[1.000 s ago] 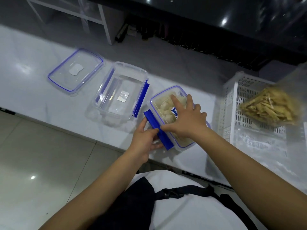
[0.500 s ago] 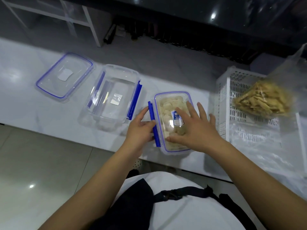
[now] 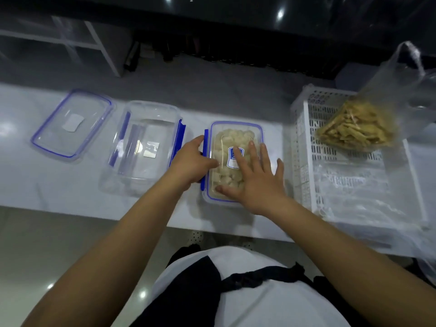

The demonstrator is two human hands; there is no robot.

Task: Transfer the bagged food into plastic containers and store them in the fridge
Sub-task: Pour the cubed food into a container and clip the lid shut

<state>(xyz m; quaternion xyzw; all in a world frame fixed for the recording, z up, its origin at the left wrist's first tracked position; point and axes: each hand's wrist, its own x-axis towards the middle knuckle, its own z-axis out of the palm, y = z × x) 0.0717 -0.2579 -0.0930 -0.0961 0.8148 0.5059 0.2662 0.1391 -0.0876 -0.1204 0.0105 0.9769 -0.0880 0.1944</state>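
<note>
A lidded clear container (image 3: 230,135) with blue seal and pale food pieces inside sits on the white counter near its front edge. My right hand (image 3: 257,179) lies flat on its lid, fingers spread. My left hand (image 3: 192,161) grips the blue side clasp (image 3: 205,140) on the container's left. To the left stands an empty clear container (image 3: 146,147) with blue clasps, and beside that lies a loose lid (image 3: 70,125). A clear bag of yellowish strips (image 3: 356,126) rests in the white basket on the right.
The white slotted basket (image 3: 304,147) stands right of the filled container, with crumpled clear plastic (image 3: 361,192) lying in it. The counter's front edge (image 3: 94,212) runs just before my body. A dark surface and white shelf frame (image 3: 101,48) lie beyond the counter.
The filled container has turned from slanted to square with the counter edge. Its blue left clasp has gone from flipped out to folded against the side under my left hand. My right hand stays on the lid.
</note>
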